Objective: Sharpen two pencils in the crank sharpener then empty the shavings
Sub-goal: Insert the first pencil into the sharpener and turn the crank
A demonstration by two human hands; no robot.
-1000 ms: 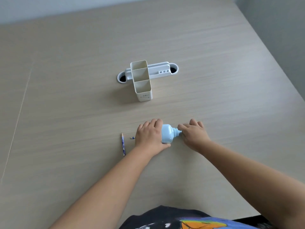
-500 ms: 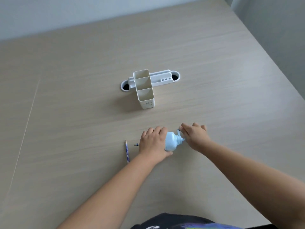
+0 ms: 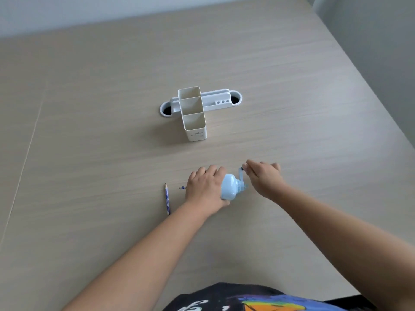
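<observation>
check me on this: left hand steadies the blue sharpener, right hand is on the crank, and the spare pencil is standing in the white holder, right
Not quite. The head view shows the spare pencil lying flat on the table, left of the left hand, not in the white holder. The rest holds: left hand steadies the blue sharpener, right hand is on the crank.

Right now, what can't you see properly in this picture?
Head view only:
- Second pencil: just its end shows; the left hand hides the rest.
- Crank sharpener front and shavings drawer: covered by that hand.
- Crank handle knob: inside the right hand.
- Print on the pen holder: too small.
</observation>
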